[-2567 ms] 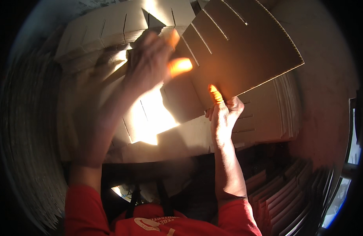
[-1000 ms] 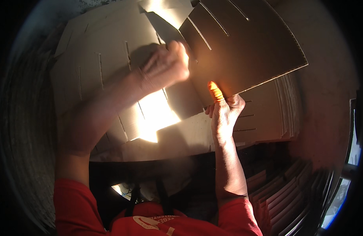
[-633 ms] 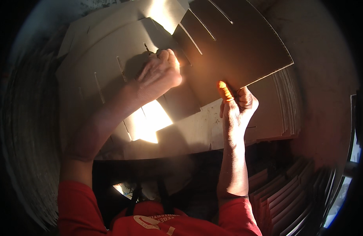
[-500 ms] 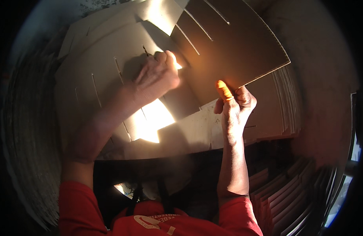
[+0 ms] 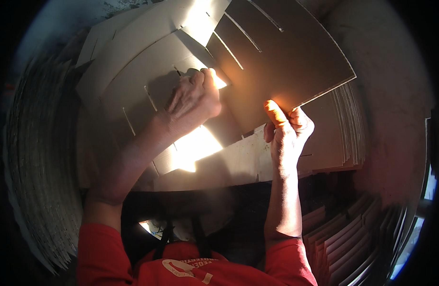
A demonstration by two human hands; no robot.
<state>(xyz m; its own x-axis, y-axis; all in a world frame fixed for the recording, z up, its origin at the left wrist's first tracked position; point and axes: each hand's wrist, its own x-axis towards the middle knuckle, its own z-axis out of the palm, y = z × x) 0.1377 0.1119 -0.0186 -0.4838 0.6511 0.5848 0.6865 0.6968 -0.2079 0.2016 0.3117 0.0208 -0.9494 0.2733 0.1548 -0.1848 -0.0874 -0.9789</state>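
Observation:
My right hand [image 5: 290, 128] is closed on the lower edge of a brown slotted cardboard sheet [image 5: 286, 57], tilted up in front of me. Its thumb, in an orange finger cover [image 5: 275, 113], lies against the face of the sheet. Over a paler slotted cardboard sheet [image 5: 134, 78] on the left, my left hand [image 5: 195, 93] is curled closed, near the brown sheet's left side. The back of that hand hides what its fingertips grip, if anything. Bright sunlight falls across the pale sheet below the left wrist.
Tall stacks of cardboard stand at the left [image 5: 43, 162]. A pile of sheets [image 5: 348, 124] lies beyond my right hand, and more upright sheets [image 5: 353, 238] stand at the lower right. Behind the pale sheet lies another slotted sheet [image 5: 110, 35].
The pale sheet has shifted right and toward me, its far edge now showing against the sheet behind. My left hand moved slightly right and nearer; my right hand keeps its hold.

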